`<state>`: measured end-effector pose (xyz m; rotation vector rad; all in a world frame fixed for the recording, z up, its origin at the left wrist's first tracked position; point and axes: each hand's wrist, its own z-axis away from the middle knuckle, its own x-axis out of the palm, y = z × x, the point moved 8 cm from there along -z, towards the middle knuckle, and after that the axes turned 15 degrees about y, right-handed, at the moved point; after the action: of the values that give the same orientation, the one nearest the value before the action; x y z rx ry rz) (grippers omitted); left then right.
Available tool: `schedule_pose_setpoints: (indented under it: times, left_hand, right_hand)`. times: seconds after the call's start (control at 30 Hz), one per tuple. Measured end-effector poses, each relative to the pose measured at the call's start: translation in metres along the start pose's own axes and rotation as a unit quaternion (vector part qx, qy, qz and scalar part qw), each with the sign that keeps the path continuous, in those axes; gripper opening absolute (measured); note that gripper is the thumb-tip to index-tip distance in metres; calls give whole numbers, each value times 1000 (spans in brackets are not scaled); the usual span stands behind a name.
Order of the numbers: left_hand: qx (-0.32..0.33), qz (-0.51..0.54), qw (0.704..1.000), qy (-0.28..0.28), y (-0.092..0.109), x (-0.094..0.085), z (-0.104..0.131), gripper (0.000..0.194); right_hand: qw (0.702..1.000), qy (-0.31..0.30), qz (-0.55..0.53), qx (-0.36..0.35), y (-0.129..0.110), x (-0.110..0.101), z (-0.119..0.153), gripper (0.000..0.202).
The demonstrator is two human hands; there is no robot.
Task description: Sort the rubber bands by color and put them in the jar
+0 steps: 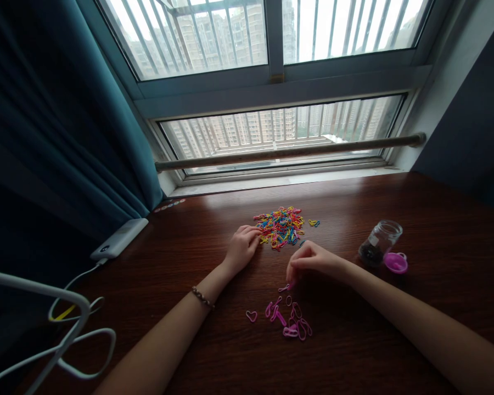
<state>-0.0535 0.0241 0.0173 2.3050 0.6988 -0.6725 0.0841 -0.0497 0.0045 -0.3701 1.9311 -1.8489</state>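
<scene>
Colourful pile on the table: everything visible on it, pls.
The colourful pile is a loose, low heap of many small, mostly loop-like pieces, among them red, yellow, blue and pink; they look like plastic or rubber, too small to tell which. It lies on the dark, wood-look table, ragged at the edges, with a few yellow and blue stray pieces to its right. The left hand is at its left edge, fingers seemingly touching it.

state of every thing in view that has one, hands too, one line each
left hand: fingers at the pile's edge, grip unclear
right hand: fingers bent down near a pink piece, grip unclear
multicoloured pile: heaped, colours mixed
pink pieces: loose, spread out
glass jar: uncovered, dark contents at the bottom
white device: cable plugged in
curtain: hanging in folds
</scene>
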Motion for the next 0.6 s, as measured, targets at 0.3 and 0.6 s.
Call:
schedule_pose_setpoints:
  times: [0.3, 0.6]
  left_hand:
    - [37, -88, 995, -41, 2, 10, 6, 25]
    - [36, -98, 994, -24, 1, 9, 7, 23]
  right_hand:
    - [919, 379, 94, -55, 8, -75, -4, 43]
    - [820, 519, 229, -78, 10, -105, 10, 42]
